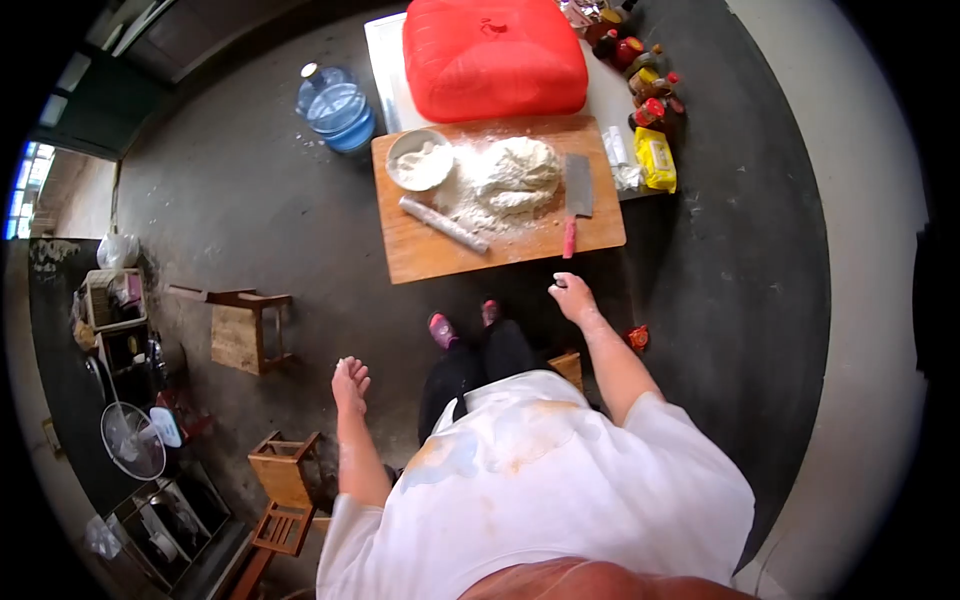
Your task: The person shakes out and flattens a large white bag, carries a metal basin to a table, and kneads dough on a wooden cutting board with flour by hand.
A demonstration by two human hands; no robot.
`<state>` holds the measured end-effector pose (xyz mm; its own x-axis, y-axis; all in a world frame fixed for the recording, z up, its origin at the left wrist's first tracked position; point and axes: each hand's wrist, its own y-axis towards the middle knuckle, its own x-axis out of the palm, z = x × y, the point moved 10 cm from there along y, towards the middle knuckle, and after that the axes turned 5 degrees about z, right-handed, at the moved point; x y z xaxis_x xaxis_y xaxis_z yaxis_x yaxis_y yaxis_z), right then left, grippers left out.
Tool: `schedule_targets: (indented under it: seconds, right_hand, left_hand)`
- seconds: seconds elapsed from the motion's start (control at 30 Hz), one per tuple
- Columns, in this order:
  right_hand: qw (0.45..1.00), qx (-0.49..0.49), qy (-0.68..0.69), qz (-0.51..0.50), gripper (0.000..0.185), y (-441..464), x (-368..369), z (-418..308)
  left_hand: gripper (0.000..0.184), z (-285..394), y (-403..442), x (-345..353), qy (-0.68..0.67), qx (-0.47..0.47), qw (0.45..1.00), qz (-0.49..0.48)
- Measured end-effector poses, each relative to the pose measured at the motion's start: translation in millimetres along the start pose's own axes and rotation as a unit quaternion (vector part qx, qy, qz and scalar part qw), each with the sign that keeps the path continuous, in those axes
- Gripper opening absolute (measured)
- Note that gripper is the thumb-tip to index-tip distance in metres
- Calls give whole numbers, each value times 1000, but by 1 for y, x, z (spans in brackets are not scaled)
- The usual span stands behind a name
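My left hand (pixel 351 385) hangs in the air left of my legs, loosely curled with fingers a little apart and nothing in it. Flour dusts its fingertips. My right hand (pixel 573 298) is just below the front edge of the wooden board (pixel 420 262), floury and half curled, holding nothing I can see. Nearest to it is the cleaver (pixel 578 188), its red handle towards me. A heap of flour and dough (pixel 515 175) lies mid-board. On the left are a white bowl (pixel 421 160) with flour in it and a rolling pin (pixel 443 223).
Behind the board sits a large red cover (pixel 495 60). Several sauce bottles (pixel 648 85) and a yellow packet (pixel 656 160) line the right. A blue water jug (pixel 337 110) stands left. Wooden stools (pixel 238 335) and a fan (pixel 132 441) are further left.
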<state>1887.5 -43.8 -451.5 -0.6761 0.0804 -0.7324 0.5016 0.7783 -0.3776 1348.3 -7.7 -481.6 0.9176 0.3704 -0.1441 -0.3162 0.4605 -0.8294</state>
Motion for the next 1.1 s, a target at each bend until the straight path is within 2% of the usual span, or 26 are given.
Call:
schedule_targets:
  seconds: [0.07,0.1,0.2,0.27,0.33,0.5,0.53,0.57,0.6,0.67,0.7,0.77,0.8,0.87,0.9,0.97,1.07,1.1]
  right_hand:
    - [999,23,-14,22,41,17,-2,9]
    - [998,53,-19,15,48,27,-3,15]
    - [994,91,-32,61,54,67,-12,30]
    - [990,126,-31,47,60,92,-11,46]
    - [984,164,-56,47,62,116,-14,63]
    - [987,141,-75,-13,61,155,-4,85]
    - [989,133,-64,-20,60,160,-4,91]
    - [993,110,-35,23,50,164,-10,98]
    - [993,111,-35,18,50,166,-16,105]
    - [996,60,26,59,40,177,-49,111]
    - [995,40,45,78,33,183,-66,116]
    - [996,-20,11,89,34,204,-96,121]
    - [994,-47,-9,94,34,214,-110,118]
    - [998,-8,-34,54,37,238,-118,131]
    - [996,-44,-40,71,41,248,-118,137]
    - [996,-47,-47,56,41,255,-117,144]
    - [998,-10,-55,-16,51,251,-103,133]
    - [997,-62,-45,26,60,244,-107,113]
  left_hand:
    - [41,18,1,38,98,41,994,-26]
    - [35,31,-6,64,104,58,992,-34]
    - [33,53,-28,146,134,86,983,-87]
    - [35,51,-35,196,168,79,977,-106]
    - [34,49,-40,255,240,125,949,-161]
    - [31,24,-41,372,227,173,941,-180]
    - [31,24,-33,397,263,270,908,-183]
    - [31,27,-34,421,297,363,864,-183]
    - [31,30,-33,440,300,360,865,-181]
    - [33,55,-46,487,398,448,789,-136]
    - [33,63,-47,503,400,443,791,-133]
    - [38,88,-64,539,430,546,712,-105]
    - [38,94,-60,554,430,543,714,-104]
    - [48,98,-51,579,519,560,644,-50]
    - [48,96,-40,589,521,554,648,-48]
    - [57,84,-21,606,596,562,573,-7]
    - [63,69,-7,614,616,528,584,18]
    - [65,67,-6,612,617,526,584,29]
